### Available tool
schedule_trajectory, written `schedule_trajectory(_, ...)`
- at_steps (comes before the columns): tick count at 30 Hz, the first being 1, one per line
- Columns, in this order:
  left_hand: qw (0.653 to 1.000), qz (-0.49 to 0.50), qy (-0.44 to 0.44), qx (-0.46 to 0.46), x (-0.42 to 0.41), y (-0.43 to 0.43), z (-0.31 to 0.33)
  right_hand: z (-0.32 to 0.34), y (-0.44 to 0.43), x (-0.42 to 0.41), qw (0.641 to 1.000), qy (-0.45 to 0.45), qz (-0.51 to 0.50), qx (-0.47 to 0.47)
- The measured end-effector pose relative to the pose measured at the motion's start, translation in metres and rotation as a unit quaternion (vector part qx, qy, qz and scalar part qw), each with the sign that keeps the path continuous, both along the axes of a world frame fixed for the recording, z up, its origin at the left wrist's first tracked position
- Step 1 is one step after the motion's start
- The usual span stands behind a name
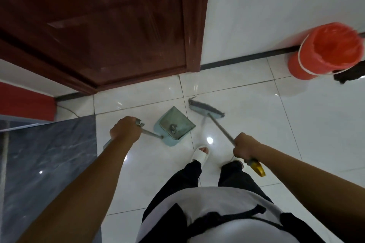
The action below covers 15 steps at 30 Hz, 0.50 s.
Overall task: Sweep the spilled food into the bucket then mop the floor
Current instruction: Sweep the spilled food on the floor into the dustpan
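white shirt (227,201), one, nearest the lens, crossed by one black strap (223,218). black trousers (235,177) are seen beyond it, and one white slipper (199,155) is shown in full on the floor (256,100) of glossy white tiles.

left grip (125,130): clenched round the metal handle of the dustpan (177,122), fingers wrapped, knuckles up.

right grip (245,149): clenched round the metal pole of the broom (205,109), near its upper end, just short of a yellow end cap (258,169).

dustpan, one: pale teal plastic, a square pan with a row of comb teeth along its rear edge. it is held low over the tiles ahead of the feet, mouth turned away from the person. whether its lip touches the floor cannot be told. one small dark clump (173,128) is seen inside, by the teeth; its nature cannot be made out.

broom, one: flat grey head with a blue back, slightly blurred, set just right of the dustpan and apart from it.

bucket (308,65), one: red-orange, lined with a red bag, with a white band below the rim. it is stood against the white wall (276,6) at far right, well apart from dustpan and broom. one dark cloth (349,76) lies beside it.

door (94,25), one: dark red-brown wood, upper left.

dark marbled panel (49,154), one: lower left.
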State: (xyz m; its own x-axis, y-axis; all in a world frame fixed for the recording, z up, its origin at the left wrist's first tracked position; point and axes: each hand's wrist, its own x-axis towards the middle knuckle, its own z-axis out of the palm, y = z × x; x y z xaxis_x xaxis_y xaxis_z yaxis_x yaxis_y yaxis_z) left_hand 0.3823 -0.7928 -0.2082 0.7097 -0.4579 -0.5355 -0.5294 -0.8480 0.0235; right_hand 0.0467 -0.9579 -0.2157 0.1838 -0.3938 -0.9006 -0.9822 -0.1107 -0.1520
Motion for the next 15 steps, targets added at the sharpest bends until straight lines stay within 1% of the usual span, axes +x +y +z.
schedule_trajectory(3,1.000,-0.001,0.007,-0.004,0.010,0.002,0.000,0.016,-0.019,-0.027,0.999,-0.004,0.025,0.034)
schedule_trajectory(6,1.000,-0.004,0.017,-0.013,0.008,0.005,0.000,0.032,-0.036,-0.059,0.997,-0.020,-0.005,0.069)
schedule_trajectory(9,0.999,-0.002,0.029,-0.016,0.001,0.007,0.001,0.039,-0.029,-0.082,0.996,-0.039,-0.026,0.070)
schedule_trajectory(12,0.999,-0.017,0.021,-0.018,-0.009,0.007,0.005,0.042,-0.013,-0.099,0.992,-0.066,-0.091,0.062)
schedule_trajectory(15,0.999,-0.045,0.010,-0.025,-0.022,-0.001,0.010,0.044,-0.002,-0.119,0.968,-0.083,-0.231,0.062)
